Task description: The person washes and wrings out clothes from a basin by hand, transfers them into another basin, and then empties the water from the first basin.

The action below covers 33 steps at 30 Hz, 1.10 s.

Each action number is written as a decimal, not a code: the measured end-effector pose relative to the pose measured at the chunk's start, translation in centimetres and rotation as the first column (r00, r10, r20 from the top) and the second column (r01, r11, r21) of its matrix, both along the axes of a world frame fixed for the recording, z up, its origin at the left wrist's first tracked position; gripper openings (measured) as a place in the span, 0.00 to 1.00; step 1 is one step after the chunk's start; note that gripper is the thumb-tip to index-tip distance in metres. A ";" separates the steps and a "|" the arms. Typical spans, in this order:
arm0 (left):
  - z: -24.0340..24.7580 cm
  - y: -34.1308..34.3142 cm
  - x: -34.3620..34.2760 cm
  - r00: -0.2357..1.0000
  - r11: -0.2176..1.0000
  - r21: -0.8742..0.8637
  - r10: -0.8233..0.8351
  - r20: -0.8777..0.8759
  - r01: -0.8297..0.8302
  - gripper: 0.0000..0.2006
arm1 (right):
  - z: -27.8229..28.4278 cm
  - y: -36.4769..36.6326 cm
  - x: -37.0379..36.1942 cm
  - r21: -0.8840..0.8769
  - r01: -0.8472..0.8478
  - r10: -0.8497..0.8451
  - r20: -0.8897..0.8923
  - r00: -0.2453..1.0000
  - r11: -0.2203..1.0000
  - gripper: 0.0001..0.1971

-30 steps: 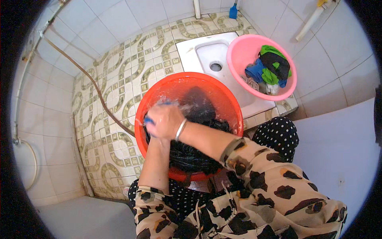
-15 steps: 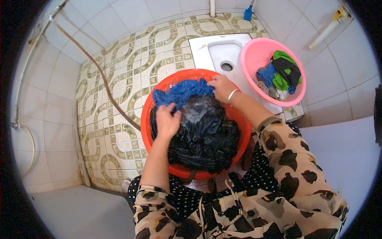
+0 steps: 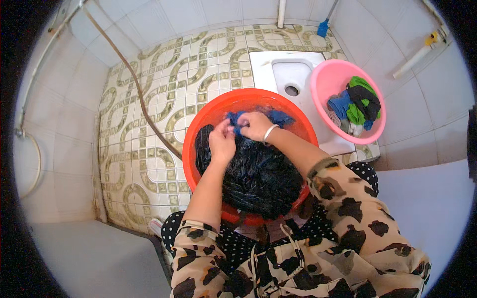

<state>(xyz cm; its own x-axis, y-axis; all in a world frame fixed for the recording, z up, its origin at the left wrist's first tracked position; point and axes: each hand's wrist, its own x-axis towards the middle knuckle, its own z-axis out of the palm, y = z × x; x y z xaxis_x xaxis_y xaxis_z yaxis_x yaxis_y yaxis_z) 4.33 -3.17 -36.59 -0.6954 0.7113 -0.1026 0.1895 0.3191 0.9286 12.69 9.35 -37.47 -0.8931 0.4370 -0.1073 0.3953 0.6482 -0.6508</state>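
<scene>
A red basin [image 3: 195, 110] in front of me holds water, a wet blue cloth [image 3: 281, 117] and a large bundle of wet black fabric [image 3: 261, 174]. Close together over the far half of the basin, both hands are closed on the bunched blue cloth. My left hand [image 3: 222, 144] pinches it with thumb and fingers at its left part. Curled over the middle of the same cloth is my right hand [image 3: 257, 126], with a white bangle [image 3: 271, 132] on that wrist. The cloth's right end trails into the water. The black fabric lies under and nearer than my hands.
A pink basin [image 3: 318, 99] with green, black and blue clothes [image 3: 358, 105] stands right, beside a white squat toilet [image 3: 261, 67]. A brown hose [image 3: 136, 82] runs down to the floor at left. A blue brush [image 3: 323, 29] leans in the far corner. A yellow-valved pipe [image 3: 412, 62] juts from the right wall.
My hands have drawn together from far apart, bunching the blue cloth between them. The cloth has shifted right, off the basin's left side. The whole view has shifted slightly.
</scene>
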 end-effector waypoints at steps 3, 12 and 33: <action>1.9 0.2 -0.7 0.916 0.953 0.266 0.026 0.400 -0.143 0.16 | 3.1 -2.5 0.0 -0.729 0.166 -0.258 -0.015 0.966 0.664 0.11; -2.8 -1.9 -2.3 0.932 0.921 -0.390 -0.121 -0.342 -0.023 0.14 | 1.2 -1.9 0.9 -0.038 -0.043 0.037 -0.146 0.989 0.998 0.06; -0.7 -2.0 0.1 0.990 0.828 -0.560 -0.088 -0.109 0.012 0.14 | -2.0 -4.7 -5.7 0.199 0.154 -0.137 -0.097 0.986 0.968 0.15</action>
<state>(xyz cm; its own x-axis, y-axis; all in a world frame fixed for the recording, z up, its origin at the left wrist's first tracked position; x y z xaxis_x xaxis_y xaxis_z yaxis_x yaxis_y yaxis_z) 4.45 -5.19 -37.26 -0.6941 0.5939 -0.4068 0.3211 0.7612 0.5634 7.00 4.62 -39.43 -0.8204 0.5677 0.0686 0.4464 0.7107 -0.5437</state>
